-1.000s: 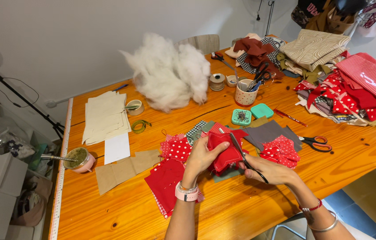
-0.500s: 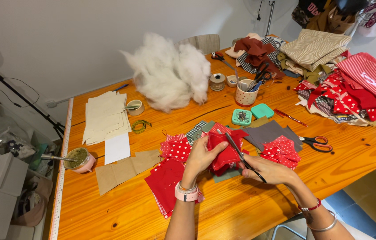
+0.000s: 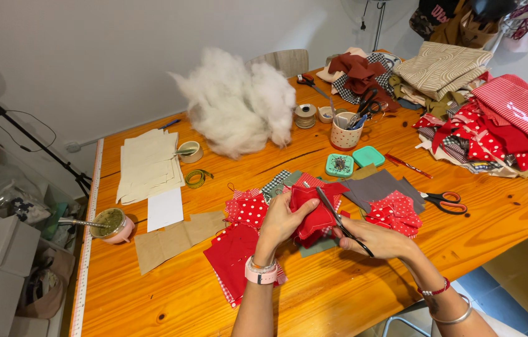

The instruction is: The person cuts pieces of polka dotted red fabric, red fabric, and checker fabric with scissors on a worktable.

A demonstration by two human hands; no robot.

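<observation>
Two hands are busy over the middle of the tabletop. My left hand has its fingers pressed around a red fabric piece, folded and a little puffy, held just above the other scraps. My right hand has its fingers closed on dark scissors, whose blades lie against the red fabric. Near it lie dotted red scraps and grey cloth. The tabletop is orange wood; a white stuffing pile stands beside the white wall.
</observation>
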